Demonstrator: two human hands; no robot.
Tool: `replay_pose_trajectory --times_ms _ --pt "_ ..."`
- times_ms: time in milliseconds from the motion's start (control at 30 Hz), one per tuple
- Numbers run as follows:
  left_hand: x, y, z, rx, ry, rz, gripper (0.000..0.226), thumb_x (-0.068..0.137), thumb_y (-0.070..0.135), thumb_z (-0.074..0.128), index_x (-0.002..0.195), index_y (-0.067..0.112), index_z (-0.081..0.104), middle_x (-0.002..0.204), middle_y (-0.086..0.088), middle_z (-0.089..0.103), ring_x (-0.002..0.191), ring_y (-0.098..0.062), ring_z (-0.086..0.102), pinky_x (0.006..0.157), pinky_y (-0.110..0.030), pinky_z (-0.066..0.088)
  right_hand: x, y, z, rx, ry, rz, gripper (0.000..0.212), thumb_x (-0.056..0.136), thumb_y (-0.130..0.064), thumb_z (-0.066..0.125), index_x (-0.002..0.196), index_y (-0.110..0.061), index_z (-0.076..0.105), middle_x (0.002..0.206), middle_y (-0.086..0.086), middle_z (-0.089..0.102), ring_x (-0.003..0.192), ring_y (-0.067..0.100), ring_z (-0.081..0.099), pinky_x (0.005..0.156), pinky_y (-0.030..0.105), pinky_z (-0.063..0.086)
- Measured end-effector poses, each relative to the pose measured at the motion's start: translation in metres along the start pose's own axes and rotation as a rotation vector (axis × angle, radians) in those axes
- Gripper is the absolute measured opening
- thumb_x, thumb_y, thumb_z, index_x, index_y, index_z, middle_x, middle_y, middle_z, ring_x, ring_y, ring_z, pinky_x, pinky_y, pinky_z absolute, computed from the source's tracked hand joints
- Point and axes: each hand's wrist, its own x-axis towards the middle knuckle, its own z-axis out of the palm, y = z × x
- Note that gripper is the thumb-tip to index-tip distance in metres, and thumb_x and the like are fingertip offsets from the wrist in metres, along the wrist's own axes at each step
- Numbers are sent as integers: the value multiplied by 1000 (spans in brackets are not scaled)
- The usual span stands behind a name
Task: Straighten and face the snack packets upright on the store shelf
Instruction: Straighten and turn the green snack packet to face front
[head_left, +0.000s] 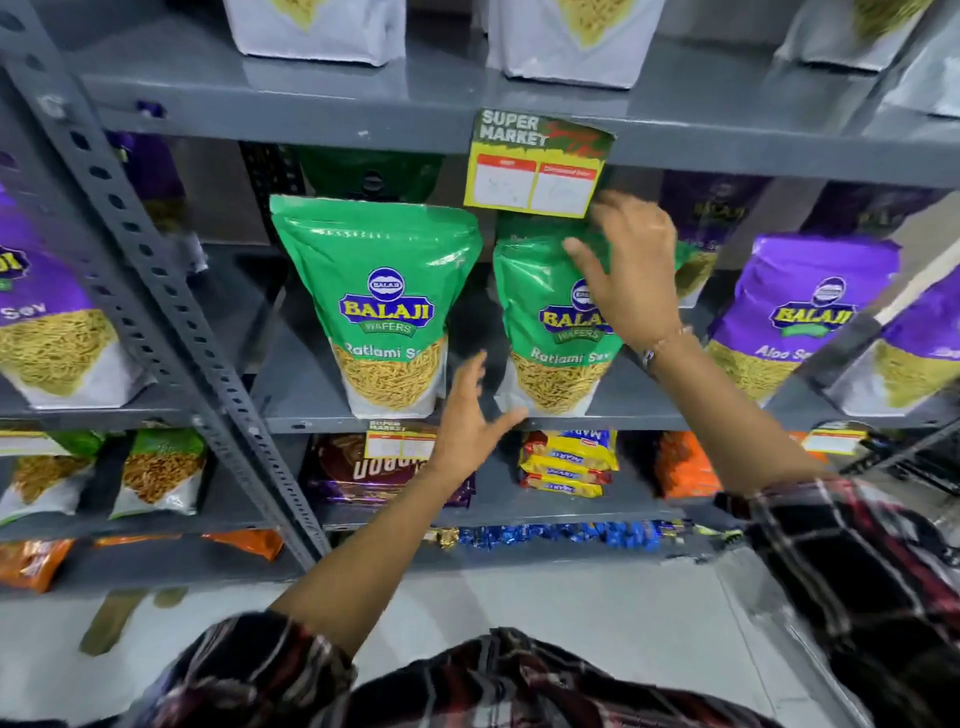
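Two green Ratlami Sev packets stand upright on the grey middle shelf (311, 421). The left green packet (379, 291) faces forward, untouched. My right hand (631, 265) rests with spread fingers on the upper front of the right green packet (540, 322), its fingertips by the top edge. My left hand (470, 415) hovers open with fingers apart in the gap between the two packets, near the right packet's lower left corner. Whether it touches the packet is unclear. Another green packet (371, 174) stands behind in shadow.
Purple Aloo Sev packets (800, 312) stand to the right and a purple packet (47, 322) to the left. A yellow price tag (535, 171) hangs from the shelf above. A slotted grey upright (156, 270) divides the bays. Biscuit packs (569, 462) lie on the lower shelf.
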Motion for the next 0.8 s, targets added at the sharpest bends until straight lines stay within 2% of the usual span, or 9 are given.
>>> replay_pose_trajectory --times_ms 67,133,233,300,367,467,533,667,800 --pt "23 9 11 -50 -35 -111 108 66 40 81 148 19 15 156 -3 27 139 -15 30 108 -25 27 14 0 -4 -76 -207 -57 46 88 -49 50 102 -7 61 106 16 65 105 32 56 104 47 28" --pt "41 9 16 -30 -120 -177 118 56 45 85 148 23 14 155 -3 31 138 -19 33 105 -29 29 24 -4 -7 -110 -287 -123 51 86 -53 50 107 -8 62 99 18 68 98 35 59 98 47 34" --pt "51 4 24 -23 -139 -174 110 52 41 89 141 26 27 141 0 51 126 -21 49 94 -30 40 39 -8 -10 -49 -358 -131 43 87 -51 50 112 -19 65 100 18 71 97 39 62 86 43 46" --pt "51 -1 30 -47 -106 -164 102 52 38 89 136 28 32 134 1 57 118 -19 55 93 -31 44 44 -9 -8 -9 -384 -100 38 88 -48 52 110 -21 67 101 18 71 99 40 60 83 43 48" --pt "49 -3 34 -55 -76 -171 92 53 38 88 130 28 38 122 5 62 108 -14 59 84 -23 46 46 -7 -4 11 -364 -35 42 87 -47 54 104 -11 68 99 21 69 99 41 57 79 41 46" --pt "47 -4 37 -67 -46 -169 84 55 39 87 125 30 42 109 16 60 98 -2 57 73 -6 39 45 -5 0 92 -258 96 46 84 -45 60 85 0 66 86 25 68 91 41 57 66 35 34" --pt "47 -6 38 -63 -37 -163 85 56 38 87 128 29 41 110 17 59 96 1 55 75 -5 38 44 -6 1 105 -239 107 45 83 -46 60 80 -2 66 81 24 67 85 41 60 63 34 34" --pt "47 -9 39 -43 -24 -158 85 56 38 87 128 33 40 113 17 61 99 0 57 87 -18 43 47 -4 0 111 -276 50 43 83 -49 59 86 -7 68 86 20 69 86 39 61 62 33 36" --pt "45 -8 40 -17 -8 -187 85 54 45 85 124 43 38 116 19 59 108 -5 57 93 -28 43 49 0 -9 105 -381 -43 49 80 -55 59 108 -14 62 104 20 66 103 39 57 77 42 46"
